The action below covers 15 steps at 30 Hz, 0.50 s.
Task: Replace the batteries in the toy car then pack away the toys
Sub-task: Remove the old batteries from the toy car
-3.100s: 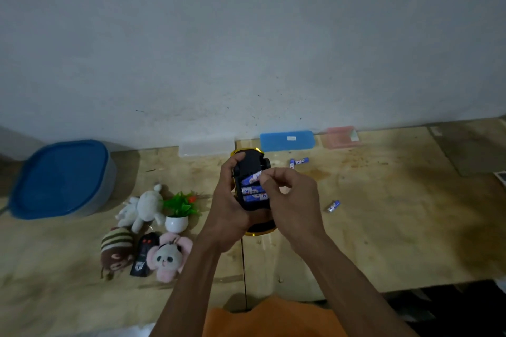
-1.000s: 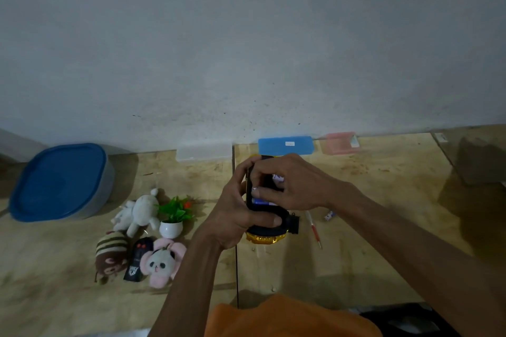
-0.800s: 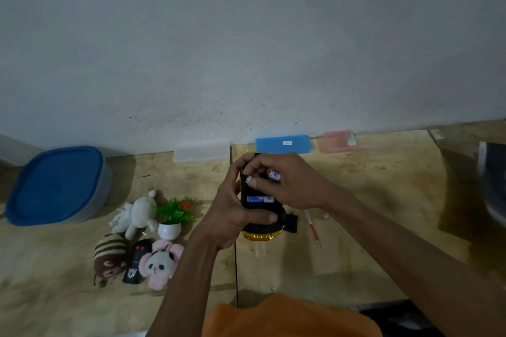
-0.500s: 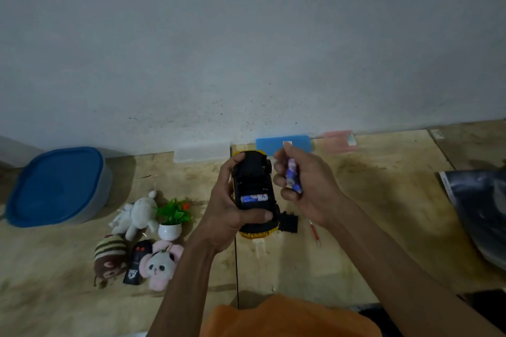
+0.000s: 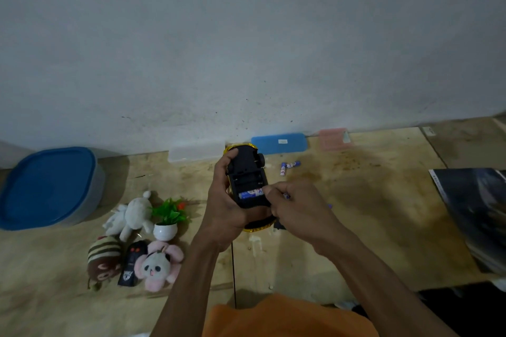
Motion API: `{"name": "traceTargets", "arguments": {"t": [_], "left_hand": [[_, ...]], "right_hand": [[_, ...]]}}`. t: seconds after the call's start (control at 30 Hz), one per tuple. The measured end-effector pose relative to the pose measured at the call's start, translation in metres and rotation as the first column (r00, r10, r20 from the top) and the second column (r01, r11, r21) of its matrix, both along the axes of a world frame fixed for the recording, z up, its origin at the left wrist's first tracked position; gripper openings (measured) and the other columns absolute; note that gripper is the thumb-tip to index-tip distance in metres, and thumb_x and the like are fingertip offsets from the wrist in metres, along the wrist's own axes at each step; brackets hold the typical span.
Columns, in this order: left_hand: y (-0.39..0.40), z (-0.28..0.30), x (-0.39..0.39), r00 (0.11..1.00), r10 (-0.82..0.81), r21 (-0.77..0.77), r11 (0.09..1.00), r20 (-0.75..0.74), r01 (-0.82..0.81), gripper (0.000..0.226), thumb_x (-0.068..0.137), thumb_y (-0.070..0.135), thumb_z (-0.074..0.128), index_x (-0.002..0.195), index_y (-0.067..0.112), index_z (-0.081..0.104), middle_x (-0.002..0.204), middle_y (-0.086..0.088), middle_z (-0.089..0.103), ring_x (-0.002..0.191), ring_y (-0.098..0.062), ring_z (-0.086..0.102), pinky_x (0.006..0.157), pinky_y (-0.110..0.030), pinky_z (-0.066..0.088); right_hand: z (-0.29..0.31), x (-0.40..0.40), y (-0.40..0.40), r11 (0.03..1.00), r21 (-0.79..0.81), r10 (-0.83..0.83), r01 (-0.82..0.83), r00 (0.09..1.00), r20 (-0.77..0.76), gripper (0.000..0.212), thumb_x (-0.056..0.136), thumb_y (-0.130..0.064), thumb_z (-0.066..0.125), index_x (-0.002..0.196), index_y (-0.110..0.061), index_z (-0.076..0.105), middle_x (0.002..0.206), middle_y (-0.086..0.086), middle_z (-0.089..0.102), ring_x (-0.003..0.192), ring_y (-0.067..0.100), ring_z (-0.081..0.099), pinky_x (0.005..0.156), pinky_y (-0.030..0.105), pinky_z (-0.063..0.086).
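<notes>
Near the centre of the frame the left hand [image 5: 225,208] grips the toy car [image 5: 247,183], which is turned belly-up above the wooden bench [image 5: 356,213], its black underside and open battery bay facing the camera and its yellow body showing at both ends. The left thumb lies along the car's left edge and the other fingers curl under the body. One blue-and-white battery [image 5: 250,194] lies crosswise in the lowest slot of the bay; the slots above it look dark. The right hand [image 5: 298,210] is just right of the car with its fingers curled, the fingertips [image 5: 269,192] pinching or pressing the right end of that battery, and a bit of another blue battery seems to peep out between the curled fingers. Two loose batteries [image 5: 288,166] lie on the bench up and to the right of the car, near a flat blue case [image 5: 279,143] and a pink case [image 5: 334,139] against the wall; a clear case [image 5: 195,151] sits left of the car's far end. At the left of the frame stands a container with a blue lid [image 5: 46,186]. Lower left, grouped together, are a white plush rabbit [image 5: 131,216], a small potted plant [image 5: 167,217], a brown striped plush [image 5: 104,261], a black remote [image 5: 132,262] and a pink panda plush [image 5: 158,264]. A dark magazine [image 5: 476,213] lies at the right edge.
</notes>
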<state>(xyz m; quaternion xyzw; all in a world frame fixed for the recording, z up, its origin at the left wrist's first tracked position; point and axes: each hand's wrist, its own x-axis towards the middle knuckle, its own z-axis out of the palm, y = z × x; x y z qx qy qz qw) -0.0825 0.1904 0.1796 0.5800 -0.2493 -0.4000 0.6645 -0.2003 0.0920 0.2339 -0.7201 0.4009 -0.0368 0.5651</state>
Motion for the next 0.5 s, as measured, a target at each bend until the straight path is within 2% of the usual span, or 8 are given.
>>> {"name": "traceTargets", "arguments": {"t": [0.1, 0.17, 0.27, 0.4, 0.5], "left_hand": [[-0.001, -0.002, 0.0, 1.0, -0.002, 0.016, 1.0, 0.017, 0.001, 0.114, 0.059, -0.022, 0.085, 0.147, 0.029, 0.035, 0.138, 0.0, 0.058, 0.113, -0.031, 0.068, 0.085, -0.053, 0.06], [0.0, -0.002, 0.0, 1.0, -0.001, 0.023, 1.0, 0.029, 0.0, 0.113, 0.06, -0.024, 0.083, 0.148, 0.027, 0.034, 0.134, 0.007, 0.06, 0.113, -0.029, 0.068, 0.086, -0.051, 0.06], [0.001, -0.001, 0.002, 0.999, 0.001, 0.032, 0.999, 0.037, -0.002, 0.113, 0.059, -0.023, 0.084, 0.146, 0.03, 0.034, 0.138, 0.001, 0.057, 0.11, -0.028, 0.069, 0.083, -0.048, 0.061], [0.002, -0.002, 0.006, 0.999, 0.007, 0.043, 0.999, 0.047, -0.009, 0.114, 0.058, -0.021, 0.085, 0.146, 0.032, 0.036, 0.139, -0.004, 0.055, 0.11, -0.031, 0.068, 0.082, -0.056, 0.06], [0.004, -0.004, 0.007, 0.999, 0.014, 0.043, 0.999, 0.039, -0.015, 0.113, 0.059, -0.022, 0.084, 0.146, 0.03, 0.036, 0.139, -0.001, 0.056, 0.111, -0.031, 0.068, 0.083, -0.056, 0.06]], "right_hand": [[-0.005, 0.003, -0.003, 0.983, 0.157, -0.097, 0.096, 0.995, -0.001, 0.029, 0.102, -0.022, 0.053, 0.081, -0.011, 0.071, 0.054, -0.008, 0.054, 0.039, -0.001, 0.041, 0.042, 0.014, 0.032], [-0.005, 0.005, -0.003, 0.966, 0.214, -0.147, 0.143, 0.989, 0.002, 0.026, 0.101, -0.02, 0.055, 0.088, -0.005, 0.072, 0.059, -0.002, 0.054, 0.039, 0.002, 0.038, 0.038, 0.016, 0.029], [-0.007, 0.006, -0.004, 0.954, 0.232, -0.196, 0.19, 0.981, 0.006, 0.021, 0.1, -0.02, 0.057, 0.094, -0.01, 0.075, 0.064, -0.002, 0.057, 0.039, 0.002, 0.04, 0.037, 0.016, 0.029], [-0.012, 0.005, -0.004, 0.963, 0.183, -0.199, 0.197, 0.98, -0.006, 0.019, 0.1, -0.023, 0.056, 0.1, -0.019, 0.075, 0.073, -0.006, 0.062, 0.049, 0.0, 0.047, 0.043, 0.014, 0.035], [-0.015, 0.005, -0.003, 0.966, 0.167, -0.205, 0.197, 0.978, 0.038, 0.018, 0.099, -0.022, 0.059, 0.096, -0.02, 0.076, 0.065, -0.015, 0.062, 0.047, -0.006, 0.052, 0.047, 0.01, 0.038]]}}
